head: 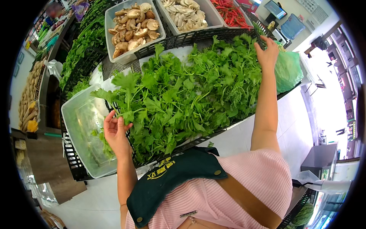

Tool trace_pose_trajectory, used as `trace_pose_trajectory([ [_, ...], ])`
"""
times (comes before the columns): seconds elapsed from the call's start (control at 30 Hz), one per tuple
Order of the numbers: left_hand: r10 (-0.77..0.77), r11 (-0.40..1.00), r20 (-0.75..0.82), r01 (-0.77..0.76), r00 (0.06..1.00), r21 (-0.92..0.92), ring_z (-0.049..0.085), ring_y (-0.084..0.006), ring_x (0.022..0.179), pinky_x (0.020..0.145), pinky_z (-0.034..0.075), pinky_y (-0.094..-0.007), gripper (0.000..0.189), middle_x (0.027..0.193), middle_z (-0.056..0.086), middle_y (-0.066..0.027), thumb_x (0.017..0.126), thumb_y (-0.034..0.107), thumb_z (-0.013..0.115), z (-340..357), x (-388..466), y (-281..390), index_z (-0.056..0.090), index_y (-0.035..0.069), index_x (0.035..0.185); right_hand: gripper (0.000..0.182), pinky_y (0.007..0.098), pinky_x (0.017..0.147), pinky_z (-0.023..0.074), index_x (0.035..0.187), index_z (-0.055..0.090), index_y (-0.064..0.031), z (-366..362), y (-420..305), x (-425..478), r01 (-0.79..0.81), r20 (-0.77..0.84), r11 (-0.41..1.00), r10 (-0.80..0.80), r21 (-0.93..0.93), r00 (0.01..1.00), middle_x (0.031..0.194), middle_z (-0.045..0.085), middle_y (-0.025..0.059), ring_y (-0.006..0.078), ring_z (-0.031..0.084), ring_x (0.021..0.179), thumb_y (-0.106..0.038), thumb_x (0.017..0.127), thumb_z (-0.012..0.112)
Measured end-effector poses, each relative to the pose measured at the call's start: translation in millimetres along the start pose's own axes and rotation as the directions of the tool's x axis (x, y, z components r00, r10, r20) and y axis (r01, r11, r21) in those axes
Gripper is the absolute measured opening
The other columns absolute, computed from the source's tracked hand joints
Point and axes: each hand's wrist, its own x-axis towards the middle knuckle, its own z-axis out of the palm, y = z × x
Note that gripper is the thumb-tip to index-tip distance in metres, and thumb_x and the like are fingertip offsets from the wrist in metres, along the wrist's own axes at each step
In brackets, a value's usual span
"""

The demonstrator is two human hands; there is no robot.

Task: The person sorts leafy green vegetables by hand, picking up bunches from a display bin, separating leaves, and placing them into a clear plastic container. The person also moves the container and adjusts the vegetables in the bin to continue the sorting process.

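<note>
Loose leafy greens [183,94] with lobed leaves fill a wide black plastic crate lined with pale sheets. At the greens' left edge is my left hand [115,130], fingers curled near a few stems and leaves; whether it grips them I cannot tell. A clear plastic tub [80,128] with a few leaves in it lies beside and partly behind that hand. My right hand [267,53] is raised at the far right end of the greens, thumb and fingers apart, holding nothing that I can see. Just right of it sits a green plastic bag [287,71].
Beyond the greens stand tubs of shiitake mushrooms [133,25], oyster mushrooms [186,17] and red chilies [230,11]. More greens [85,43] lie at the back left. The crate's black rim [206,138] runs close before my apron. A blue water jug [292,26] stands at the back right.
</note>
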Motion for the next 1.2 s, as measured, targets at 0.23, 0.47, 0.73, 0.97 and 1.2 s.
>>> trace_pose_trajectory([
  [0.23, -0.095, 0.985, 0.121, 0.076, 0.988, 0.153, 0.053, -0.0152, 0.095, 0.081, 0.049, -0.0281, 0.045, 0.117, 0.048, -0.0089, 0.084, 0.001, 0.059, 2.8, -3.5, -8.8, 0.043, 0.004, 0.127, 0.008, 0.0351, 0.082, 0.0441, 0.078, 0.066, -0.0112, -32.8, -52.7, -61.3, 0.013, 0.473, 0.966, -0.138, 0.257, 0.870, 0.092, 0.059, 0.0061, 0.0252, 0.054, 0.095, -0.009, 0.071, 0.067],
  [0.47, -0.049, 0.967, 0.128, 0.015, 0.991, 0.255, 0.046, -0.0207, 0.113, 0.090, 0.043, -0.0302, 0.052, 0.129, 0.042, -0.0129, 0.082, -0.002, 0.058, 1.2, -6.9, -6.9, 0.040, 0.004, 0.130, 0.014, 0.0387, 0.077, 0.0399, 0.075, 0.064, -0.0129, -15.9, -33.1, -93.2, 0.110, 0.570, 0.994, -0.095, 0.009, 0.816, 0.088, 0.049, 0.0048, 0.0240, 0.049, 0.092, -0.013, 0.065, 0.073],
  [0.73, -0.013, 0.958, 0.167, -0.035, 0.986, 0.283, 0.045, -0.0202, 0.115, 0.089, 0.043, -0.0297, 0.052, 0.130, 0.041, -0.0119, 0.082, -0.002, 0.058, 1.0, -14.3, 4.5, 0.040, 0.003, 0.130, 0.013, 0.0347, 0.075, 0.0422, 0.076, 0.065, -0.0097, -15.2, -26.1, -93.1, -0.022, 0.485, 0.991, -0.044, 0.128, 0.874, 0.083, 0.052, 0.0050, 0.0221, 0.051, 0.090, -0.014, 0.066, 0.073],
  [0.97, 0.074, 0.962, 0.330, -0.155, 0.941, 0.227, 0.051, -0.0174, 0.108, 0.085, 0.045, -0.0286, 0.038, 0.120, 0.051, -0.0110, 0.083, -0.002, 0.058, 12.8, -24.0, 14.0, 0.050, 0.001, 0.120, 0.013, 0.0259, 0.072, 0.0409, 0.073, 0.061, -0.0043, -72.2, -83.0, -77.2, -0.227, 0.406, 0.682, -0.112, 0.695, 0.907, 0.082, 0.054, 0.0021, 0.0144, 0.051, 0.076, -0.006, 0.067, 0.072],
  [1.2, -0.075, 0.977, 0.668, -0.080, 0.740, 0.198, 0.063, -0.0128, 0.077, 0.069, 0.051, -0.0248, 0.043, 0.093, 0.066, -0.0093, 0.076, -0.004, 0.067, 49.0, -44.3, 29.7, 0.057, 0.004, 0.117, 0.012, 0.0292, 0.071, 0.0412, 0.074, 0.063, -0.0052, -72.3, -193.1, -156.4, -0.389, 0.491, 0.299, -0.539, 0.871, 0.684, 0.080, 0.055, 0.0038, 0.0165, 0.053, 0.079, -0.006, 0.068, 0.074],
])
